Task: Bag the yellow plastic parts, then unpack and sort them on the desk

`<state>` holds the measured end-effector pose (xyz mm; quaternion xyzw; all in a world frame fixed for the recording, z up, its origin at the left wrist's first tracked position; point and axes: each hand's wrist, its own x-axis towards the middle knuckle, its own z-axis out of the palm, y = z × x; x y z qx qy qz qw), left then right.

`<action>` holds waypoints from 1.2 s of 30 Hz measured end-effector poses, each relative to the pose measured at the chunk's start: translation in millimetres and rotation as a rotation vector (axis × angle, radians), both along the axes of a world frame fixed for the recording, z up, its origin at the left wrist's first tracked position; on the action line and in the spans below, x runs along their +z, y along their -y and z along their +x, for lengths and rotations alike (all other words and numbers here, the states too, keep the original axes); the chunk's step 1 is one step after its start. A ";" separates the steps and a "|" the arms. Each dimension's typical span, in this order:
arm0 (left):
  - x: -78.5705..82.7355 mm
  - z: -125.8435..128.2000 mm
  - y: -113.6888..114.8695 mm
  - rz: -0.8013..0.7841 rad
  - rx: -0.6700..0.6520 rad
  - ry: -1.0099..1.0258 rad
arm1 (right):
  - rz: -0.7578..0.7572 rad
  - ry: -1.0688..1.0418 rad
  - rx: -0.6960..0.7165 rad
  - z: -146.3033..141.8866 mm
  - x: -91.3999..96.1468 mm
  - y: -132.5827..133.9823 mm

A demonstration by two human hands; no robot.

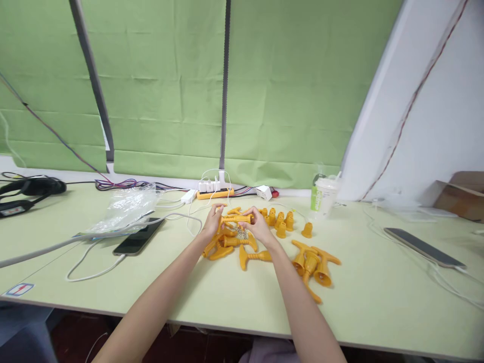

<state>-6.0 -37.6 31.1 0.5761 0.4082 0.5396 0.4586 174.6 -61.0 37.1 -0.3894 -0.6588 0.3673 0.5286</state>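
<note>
A yellow plastic T-shaped handle (236, 219) with a ribbed shaft lies level between my two hands, just above the table. My left hand (213, 222) is closed around its crosspiece end. At the other end, the fingers of my right hand (259, 226) pinch the wider, cup-like part. Below them is a pile of similar yellow handles (231, 241), with a small heap of silvery metal pieces (241, 232) partly hidden behind. Several small yellow caps (281, 230) stand past my right hand. More yellow handles with flared open cups (311, 262) lie beside my right forearm.
A dark phone (139, 238) and clear plastic bag (126, 206) lie left, with cables around. A power strip (215, 193) sits at the back. Rightward are a drink cup (325, 197) and another phone (423, 247). Black headphones (32, 191) rest far left.
</note>
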 end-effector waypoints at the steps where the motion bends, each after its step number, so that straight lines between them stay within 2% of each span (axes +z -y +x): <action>1: 0.5 -3.0 -1.0 -0.054 -0.060 -0.012 | 0.005 0.026 -0.008 -1.3 -0.9 -0.3; 3: 2.1 -8.9 -2.4 -0.133 -0.211 -0.029 | 0.006 0.035 -0.016 -1.6 -2.6 -1.5; 5: 3.6 -12.7 -3.3 -0.087 -0.239 -0.024 | -0.004 -0.028 -0.039 1.7 -4.2 -3.3; 7: 4.1 -13.3 -4.3 0.107 -0.137 -0.079 | -0.035 -0.132 -0.073 7.7 -5.4 -4.6; 11: 0.4 -10.4 -7.1 0.602 0.107 -0.428 | -0.140 -0.302 -0.039 17.7 -7.3 -3.1; 13: -1.5 -10.4 -8.7 0.688 0.155 -0.520 | -0.183 -0.320 0.017 18.0 -7.6 -1.3; 16: -2.0 -12.2 -10.6 0.585 0.159 -0.554 | -0.195 -0.271 0.034 14.6 -7.0 -0.1; 21: -1.5 -11.7 -9.6 0.389 0.168 -0.531 | -0.106 -0.158 -0.010 12.8 -3.5 -1.4; 24: -1.2 -8.1 -7.0 0.269 0.114 -0.407 | -0.061 -0.098 -0.038 13.3 -1.1 -1.5; 28: 1.6 -4.5 -1.8 -0.082 0.004 -0.153 | 0.001 0.010 -0.058 9.7 -1.3 -0.8; 30: 3.9 -5.0 0.8 -0.169 0.004 -0.069 | 0.026 0.034 -0.067 7.9 -2.0 -0.6; 32: 6.5 -7.2 2.3 -0.112 -0.058 -0.040 | 0.030 0.000 -0.096 8.1 -2.5 -0.9; 34: 8.7 -10.1 1.9 0.039 -0.150 -0.078 | 0.004 -0.062 -0.136 10.7 -3.1 -2.2; 36: 9.2 -12.6 -0.4 0.229 -0.166 -0.191 | -0.013 -0.073 -0.183 14.0 -4.7 -4.3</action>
